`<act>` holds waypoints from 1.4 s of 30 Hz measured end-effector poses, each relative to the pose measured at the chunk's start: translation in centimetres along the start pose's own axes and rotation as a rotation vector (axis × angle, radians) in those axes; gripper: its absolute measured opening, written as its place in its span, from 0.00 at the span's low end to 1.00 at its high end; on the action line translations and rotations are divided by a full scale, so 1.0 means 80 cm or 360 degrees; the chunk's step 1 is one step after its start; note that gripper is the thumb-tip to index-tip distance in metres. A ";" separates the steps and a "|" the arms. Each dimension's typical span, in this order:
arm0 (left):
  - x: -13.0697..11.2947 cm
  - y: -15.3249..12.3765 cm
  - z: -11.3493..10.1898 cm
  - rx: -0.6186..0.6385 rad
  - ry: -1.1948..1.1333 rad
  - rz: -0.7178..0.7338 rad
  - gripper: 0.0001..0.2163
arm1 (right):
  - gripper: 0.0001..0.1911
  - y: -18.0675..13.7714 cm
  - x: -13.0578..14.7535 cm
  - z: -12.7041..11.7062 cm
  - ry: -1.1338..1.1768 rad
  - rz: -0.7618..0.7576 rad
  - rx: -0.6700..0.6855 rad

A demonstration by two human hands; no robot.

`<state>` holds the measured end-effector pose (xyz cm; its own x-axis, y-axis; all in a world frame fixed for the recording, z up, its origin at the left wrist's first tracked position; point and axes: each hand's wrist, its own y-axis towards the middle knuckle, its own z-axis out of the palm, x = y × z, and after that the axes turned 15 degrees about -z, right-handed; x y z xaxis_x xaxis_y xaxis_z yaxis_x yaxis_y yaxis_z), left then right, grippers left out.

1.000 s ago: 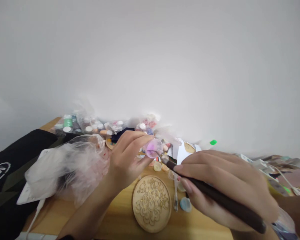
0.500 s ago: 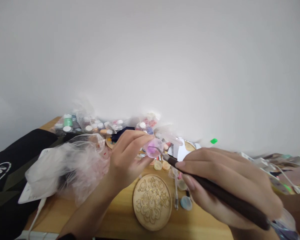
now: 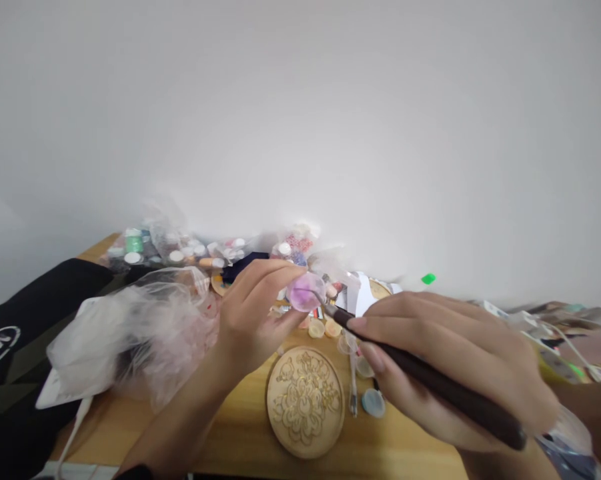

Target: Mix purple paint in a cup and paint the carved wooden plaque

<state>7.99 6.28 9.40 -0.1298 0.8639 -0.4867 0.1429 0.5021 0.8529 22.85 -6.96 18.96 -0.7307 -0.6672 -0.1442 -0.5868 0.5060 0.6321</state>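
Head view shows the left hand (image 3: 253, 313) pinching a small purple cup (image 3: 305, 292) while the right hand (image 3: 450, 363) grips a dark-handled tool (image 3: 430, 383) whose tip could tip it, spilling onto the carved wooden disc (image 3: 305, 401) below.

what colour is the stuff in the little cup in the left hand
Purple-pink, in the small clear cup; head view.

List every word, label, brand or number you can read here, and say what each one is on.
Black bag at the left edge: white lettering inside an oval outline, seen upside down and cut off by the frame; only something like "Mm" shows, the rest unreadable.
Small pots at the back of the table: any labels are too small and blurred to read.
Round wooden disc: carved flower pattern only, no text.
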 end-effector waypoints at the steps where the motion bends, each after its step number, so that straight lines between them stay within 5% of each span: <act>1: 0.000 0.000 0.000 0.0005 -0.0004 -0.0010 0.13 | 0.04 0.000 0.000 0.000 -0.0023 0.0009 0.0001; 42: -0.002 -0.002 0.005 0.0014 0.0076 0.0060 0.12 | 0.04 -0.007 0.004 0.003 -0.0139 0.0071 -0.0001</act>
<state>8.41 6.07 9.23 -0.1711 0.8792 -0.4446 0.1569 0.4698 0.8687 22.82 -7.30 18.38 -0.7839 -0.5937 -0.1817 -0.5527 0.5339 0.6399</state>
